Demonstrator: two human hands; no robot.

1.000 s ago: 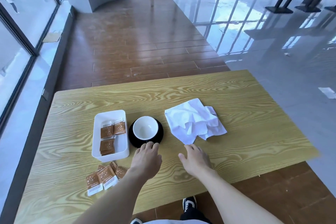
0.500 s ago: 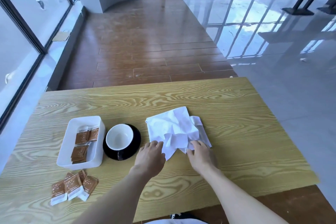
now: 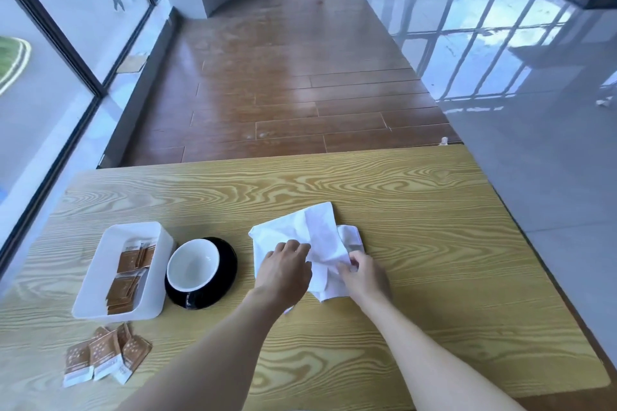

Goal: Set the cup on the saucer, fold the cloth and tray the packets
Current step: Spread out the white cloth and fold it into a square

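A crumpled white cloth (image 3: pixel 314 230) lies mid-table. My left hand (image 3: pixel 283 272) rests on its left part with fingers curled over the fabric. My right hand (image 3: pixel 365 277) pinches the cloth's near right part. A white cup (image 3: pixel 193 265) stands on a black saucer (image 3: pixel 227 264) left of the cloth. Further left is a white tray (image 3: pixel 100 277) with several brown packets (image 3: pixel 128 277) in it. More brown packets (image 3: pixel 103 355) lie loose on the table in front of the tray.
The wooden table (image 3: pixel 417 227) ends at its far edge (image 3: pixel 300 160) and right edge, with wood and tiled floor beyond. Glass walls run along the left. Bare tabletop extends right of the cloth.
Both hands moved forward from the table's near part onto the cloth and took hold of it. The cloth's shape has shifted, and my view has swung to the right.
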